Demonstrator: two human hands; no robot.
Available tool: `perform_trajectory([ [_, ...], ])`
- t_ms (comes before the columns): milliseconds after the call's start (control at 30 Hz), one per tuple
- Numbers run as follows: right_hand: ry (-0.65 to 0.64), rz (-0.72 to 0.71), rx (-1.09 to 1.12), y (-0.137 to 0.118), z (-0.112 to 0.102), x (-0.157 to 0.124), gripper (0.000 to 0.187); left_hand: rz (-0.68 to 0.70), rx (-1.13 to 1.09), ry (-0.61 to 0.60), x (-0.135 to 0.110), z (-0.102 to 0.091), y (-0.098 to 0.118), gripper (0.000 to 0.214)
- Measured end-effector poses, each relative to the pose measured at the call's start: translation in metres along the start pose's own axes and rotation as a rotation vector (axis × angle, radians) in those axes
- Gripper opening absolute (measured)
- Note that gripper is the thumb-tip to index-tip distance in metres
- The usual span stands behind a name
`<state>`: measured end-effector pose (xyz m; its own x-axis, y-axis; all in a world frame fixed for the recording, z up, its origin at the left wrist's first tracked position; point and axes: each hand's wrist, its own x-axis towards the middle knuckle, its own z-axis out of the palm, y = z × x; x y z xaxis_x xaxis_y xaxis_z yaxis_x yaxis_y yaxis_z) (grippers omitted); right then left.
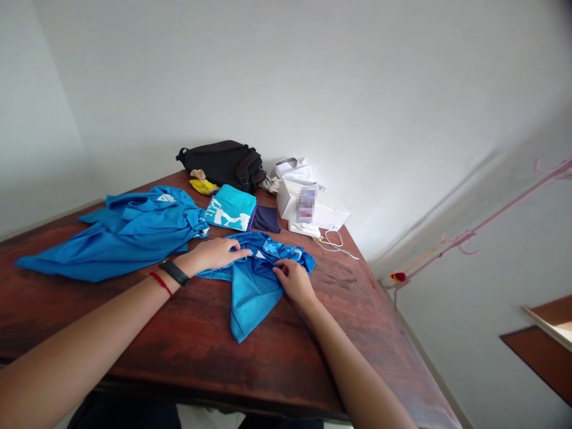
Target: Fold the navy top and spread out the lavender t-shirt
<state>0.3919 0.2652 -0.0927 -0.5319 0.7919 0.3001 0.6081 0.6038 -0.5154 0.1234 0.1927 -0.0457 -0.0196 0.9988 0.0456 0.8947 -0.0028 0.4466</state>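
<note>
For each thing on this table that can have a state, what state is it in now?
small blue cloth garment: crumpled, partly folded, under both hands.
left hand: open, flat on it.
right hand: fingertips on it, grip unclear.
large blue shirt pile: unfolded, rumpled.
teal printed garment: folded.
dark navy cloth: folded.
black fabric bag: lying slumped.
thin white cable: lying loose.

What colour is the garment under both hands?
The garment is blue, partly in a lighter blue pattern; head view.
</note>
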Motion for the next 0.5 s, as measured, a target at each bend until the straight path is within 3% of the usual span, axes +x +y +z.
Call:
perform_trajectory([
  [200, 0.079, 0.034, 0.087, 0.004, 0.001, 0.001, 0.013, 0.008, 0.014, -0.017, -0.004, -0.005, 0.006, 0.071],
  [500, 0.473, 0.274, 0.666, 0.016, -0.012, 0.014, 0.029, 0.024, 0.014, -0.016, -0.004, -0.004, 0.004, 0.073],
])
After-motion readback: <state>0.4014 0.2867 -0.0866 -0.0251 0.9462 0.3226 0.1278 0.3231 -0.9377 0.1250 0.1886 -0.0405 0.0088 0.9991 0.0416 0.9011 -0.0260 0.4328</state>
